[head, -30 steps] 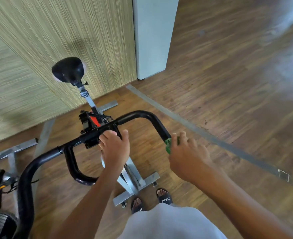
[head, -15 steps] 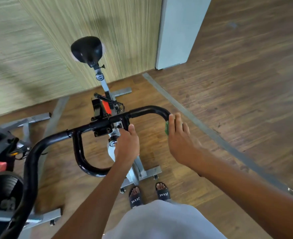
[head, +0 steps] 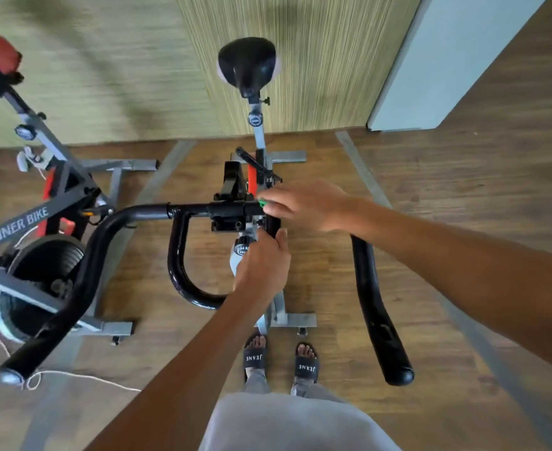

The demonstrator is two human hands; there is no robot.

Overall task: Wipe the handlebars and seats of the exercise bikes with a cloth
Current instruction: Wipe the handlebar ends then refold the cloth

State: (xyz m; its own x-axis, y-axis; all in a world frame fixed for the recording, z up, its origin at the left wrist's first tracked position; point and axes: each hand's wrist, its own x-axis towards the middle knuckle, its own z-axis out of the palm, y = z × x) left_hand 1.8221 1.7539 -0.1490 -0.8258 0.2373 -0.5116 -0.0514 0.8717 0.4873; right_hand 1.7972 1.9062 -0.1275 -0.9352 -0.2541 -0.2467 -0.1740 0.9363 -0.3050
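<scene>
- The right hand (head: 303, 206) comes in from the right. Its fingers (head: 281, 208) are bent over the middle bar of the black handlebar (head: 222, 209) and hold a green cloth (head: 262, 203) against it.
- Only a small part of the cloth shows, just at the tips of these fingers. The rest is hidden under the hand.
- The left hand (head: 261, 265) is just below the right fingers. Its fingers are curled round a short black tube of the handlebar, with the thumb on the right side of the tube.
- To the left of both hands' fingers, the inner loop of the handlebar curves down and passes under the left wrist.
- The two long ends of the handlebar are well apart from the fingers. One is far to the left and one lies below the right forearm.
- The black seat (head: 247, 61) is well beyond the fingertips, near the wall (head: 138, 76), apart from both hands.
- A second bike (head: 40, 219), marked "SPINNER BIKE", stands far to the left of the left fingers.
- Below the hands, two feet in black sandals (head: 255, 358) stand on the wooden floor (head: 430, 190).
</scene>
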